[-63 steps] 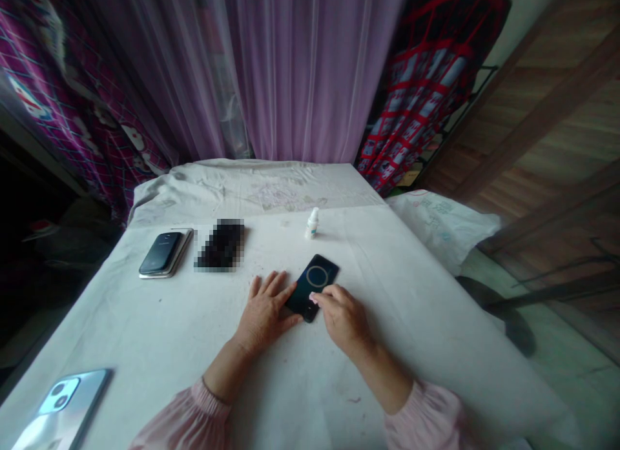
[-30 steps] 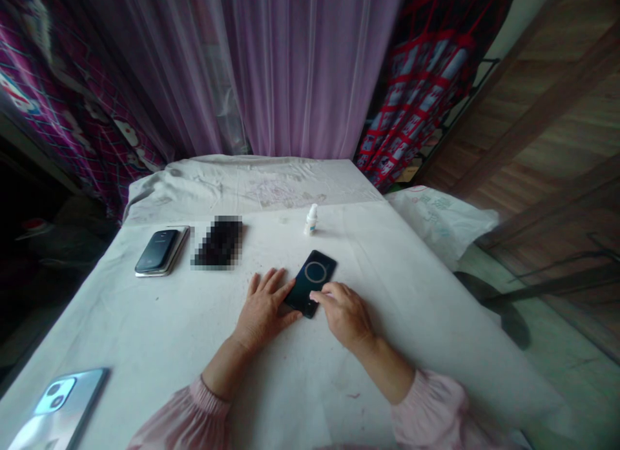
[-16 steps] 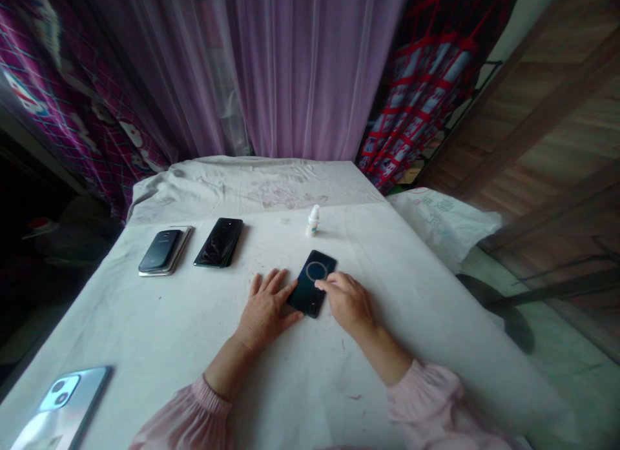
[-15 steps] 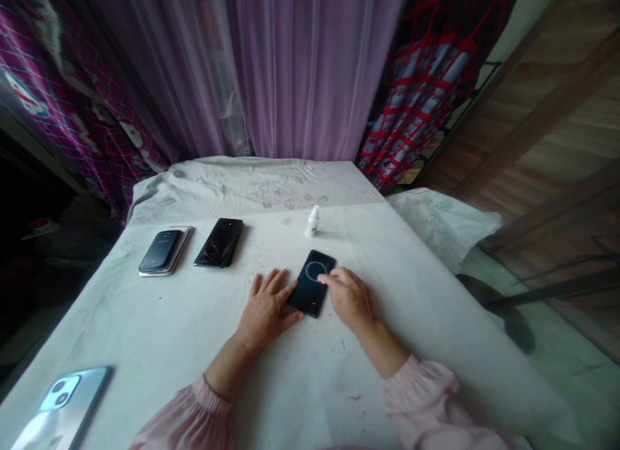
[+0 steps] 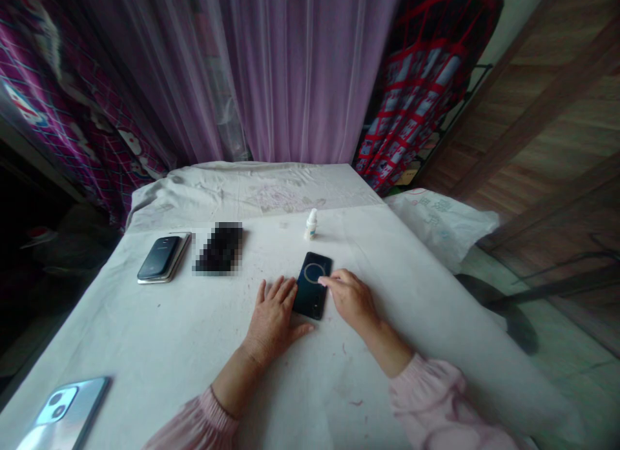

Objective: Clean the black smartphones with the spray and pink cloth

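A dark phone (image 5: 306, 300) lies on the white-covered table, its camera end nearer to me. Over its upper half shows a thin pale ring (image 5: 306, 266); whether it rests flat or is slightly raised I cannot tell. My right hand (image 5: 352, 297) reaches in from the right, thumb and fingertips pinched at the ring's lower right edge. My left hand (image 5: 272, 316) lies on the cloth with spread fingers, its fingertips against the phone's left edge and its thumb below the lower end. A small white bottle (image 5: 310, 226) stands upright just beyond the phone.
Left of my hands lie stacked phones (image 5: 159, 259) and a pixelated dark object (image 5: 220, 248). A silvery-blue phone (image 5: 77, 414) is at the near left. Purple curtains (image 5: 300, 75) hang behind the table (image 5: 194, 347); a white plastic bag (image 5: 440, 221) sits beyond its right edge.
The dark phone has turned slightly and stands straighter. My left thumb has moved off its lower edge onto the cloth. My right hand keeps its pinch at the ring.
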{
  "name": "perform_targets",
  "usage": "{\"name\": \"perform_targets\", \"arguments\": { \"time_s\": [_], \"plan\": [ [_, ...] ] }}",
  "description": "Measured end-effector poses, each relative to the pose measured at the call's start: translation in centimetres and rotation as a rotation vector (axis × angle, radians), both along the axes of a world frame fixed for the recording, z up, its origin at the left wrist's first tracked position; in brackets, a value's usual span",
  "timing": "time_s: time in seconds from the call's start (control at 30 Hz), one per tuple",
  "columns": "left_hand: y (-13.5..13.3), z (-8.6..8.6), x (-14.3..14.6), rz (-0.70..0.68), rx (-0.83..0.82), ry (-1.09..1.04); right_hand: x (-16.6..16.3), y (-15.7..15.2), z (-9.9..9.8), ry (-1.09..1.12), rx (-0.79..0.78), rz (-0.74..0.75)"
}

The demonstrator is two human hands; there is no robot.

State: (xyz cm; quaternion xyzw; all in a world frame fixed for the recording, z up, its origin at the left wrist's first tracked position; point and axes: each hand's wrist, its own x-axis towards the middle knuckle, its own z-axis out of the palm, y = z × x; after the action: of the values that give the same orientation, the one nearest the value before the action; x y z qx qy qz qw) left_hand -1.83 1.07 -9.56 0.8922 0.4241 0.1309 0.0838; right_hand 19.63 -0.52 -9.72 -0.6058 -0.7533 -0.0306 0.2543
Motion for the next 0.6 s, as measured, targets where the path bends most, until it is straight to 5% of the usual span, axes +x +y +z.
{"name": "perform_targets", "arguments": {
  "time_s": [0.2, 0.4, 0.6],
  "plan": [
    [-0.4, -0.1, 0.7, 0.025, 0.046, -0.005, 0.8, 3.0, -0.3, 0.049, -0.012, -0.152],
    [-0.6, -0.7, 1.8, 0.089, 0.133, -0.094, -0.4, -0.7, -0.1, 0.203, -0.096, 0.048],
    [-0.6, -0.6, 2.9, 0.123, 0.082, -0.117, -0.3, -0.8, -0.1, 0.720, -0.166, 0.163]
  ]
}}
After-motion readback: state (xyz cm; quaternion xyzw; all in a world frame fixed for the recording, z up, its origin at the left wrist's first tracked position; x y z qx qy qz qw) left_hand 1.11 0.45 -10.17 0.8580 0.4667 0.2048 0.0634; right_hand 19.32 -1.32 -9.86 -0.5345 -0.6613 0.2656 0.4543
